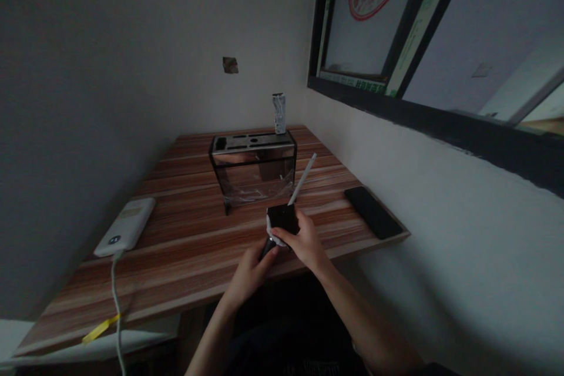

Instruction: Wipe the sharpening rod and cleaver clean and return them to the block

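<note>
My right hand (307, 241) grips a black square block (283, 218) with a whitish edge, its thumb across the front. A thin white tube (303, 178) rises at a slant from behind the block. Just below, my left hand (254, 267) is closed on a short dark rod-like piece (267, 247) that reaches up to the block; its kind is hard to make out in the dim light. Beyond my hands stands a small clear tank (258, 179) with a black frame and slotted top. A narrow greyish-white upright piece (279, 113) stands at the top's right rear.
A white power bank (126, 227) with a pale cable (115, 294) and yellow tag (101, 329) lies on the left of the wood-grain table (185, 247). A black phone (372, 211) rests by the right edge. Walls border the back and right, with a dark-framed window (356, 97).
</note>
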Tool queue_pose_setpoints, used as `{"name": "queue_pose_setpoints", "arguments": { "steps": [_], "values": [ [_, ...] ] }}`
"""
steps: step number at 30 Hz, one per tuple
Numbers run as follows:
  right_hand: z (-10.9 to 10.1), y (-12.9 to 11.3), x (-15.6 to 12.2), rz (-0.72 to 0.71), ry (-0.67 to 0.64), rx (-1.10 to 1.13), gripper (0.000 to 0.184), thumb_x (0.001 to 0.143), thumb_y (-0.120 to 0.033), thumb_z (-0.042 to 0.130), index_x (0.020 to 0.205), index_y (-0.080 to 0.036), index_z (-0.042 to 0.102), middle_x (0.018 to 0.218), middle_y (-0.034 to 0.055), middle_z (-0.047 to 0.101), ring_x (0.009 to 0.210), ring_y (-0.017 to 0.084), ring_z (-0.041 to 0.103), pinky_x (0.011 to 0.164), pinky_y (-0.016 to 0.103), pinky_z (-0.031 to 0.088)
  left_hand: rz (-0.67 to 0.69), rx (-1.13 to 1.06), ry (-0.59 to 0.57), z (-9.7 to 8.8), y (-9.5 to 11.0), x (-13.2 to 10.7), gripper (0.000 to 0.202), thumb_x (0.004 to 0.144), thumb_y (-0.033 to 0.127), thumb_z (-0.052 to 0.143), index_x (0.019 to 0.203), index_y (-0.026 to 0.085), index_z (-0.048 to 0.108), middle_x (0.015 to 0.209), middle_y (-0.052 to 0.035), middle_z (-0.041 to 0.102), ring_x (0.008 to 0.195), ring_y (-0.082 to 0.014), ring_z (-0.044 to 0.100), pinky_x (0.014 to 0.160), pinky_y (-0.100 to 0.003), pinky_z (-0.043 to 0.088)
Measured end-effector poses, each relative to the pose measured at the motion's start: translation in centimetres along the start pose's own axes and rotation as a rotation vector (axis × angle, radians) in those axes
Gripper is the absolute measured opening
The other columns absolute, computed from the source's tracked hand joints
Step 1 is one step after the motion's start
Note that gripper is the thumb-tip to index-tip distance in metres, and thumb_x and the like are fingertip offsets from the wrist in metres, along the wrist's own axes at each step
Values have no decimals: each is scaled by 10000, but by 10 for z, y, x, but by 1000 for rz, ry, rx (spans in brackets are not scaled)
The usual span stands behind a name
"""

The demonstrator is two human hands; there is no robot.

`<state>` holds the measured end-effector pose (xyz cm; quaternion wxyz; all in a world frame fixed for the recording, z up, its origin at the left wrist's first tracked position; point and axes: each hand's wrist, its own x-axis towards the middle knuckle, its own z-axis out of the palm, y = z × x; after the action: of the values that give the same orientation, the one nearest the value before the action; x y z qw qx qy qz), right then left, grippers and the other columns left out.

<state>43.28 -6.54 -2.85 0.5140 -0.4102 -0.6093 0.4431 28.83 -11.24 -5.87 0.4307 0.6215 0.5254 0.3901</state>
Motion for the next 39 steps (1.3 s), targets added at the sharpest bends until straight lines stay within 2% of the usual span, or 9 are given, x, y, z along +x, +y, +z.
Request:
{"name": "queue_pose_setpoints", "arguments": {
  "steps": [5,10,17,26,31,39],
  "values": [
    [-3,0,3,6,3,-38,382,662,-365,742,959,-164,611,893,68,688,843,233,639,755,336,506,-1,-34,-11,1,1,1,418,851,446,492,1028,94,632,639,-5,565,616,-137,491,543,-198,401],
    [-9,-7,10,-62,-15,-18,377,705,-357,715,1017,-178,601,960,69,691,884,226,644,795,335,501,-1,-48,-1,2,-2,2,392,857,451,483,989,106,615,623,21,500,574,-111,421,517,-186,356],
    [-22,-17,28,-95,48,-39,351,693,-374,721,966,-180,615,917,68,701,845,221,649,762,332,511,0,-47,3,2,-7,2,360,858,453,479,938,124,602,644,34,433,567,-96,343,498,-177,300],
    [-51,-35,52,-157,136,-6,332,676,-383,741,922,-187,633,878,62,708,781,205,657,709,321,523,10,-48,-20,1,0,-1,388,834,493,500,861,124,618,619,20,459,615,-124,416,538,-189,354],
    [-69,-38,70,-212,168,37,335,668,-387,750,921,-191,652,889,51,706,779,188,646,716,310,518,27,-33,-17,1,2,-2,420,831,499,502,935,118,643,716,-14,555,728,-161,491,629,-210,416],
    [-85,-46,86,-234,240,91,304,670,-391,744,883,-193,656,837,31,690,735,177,632,696,307,510,2,-4,-33,1,4,-3,403,843,475,492,935,113,642,728,-11,567,695,-158,492,603,-212,401]
  ]
}}
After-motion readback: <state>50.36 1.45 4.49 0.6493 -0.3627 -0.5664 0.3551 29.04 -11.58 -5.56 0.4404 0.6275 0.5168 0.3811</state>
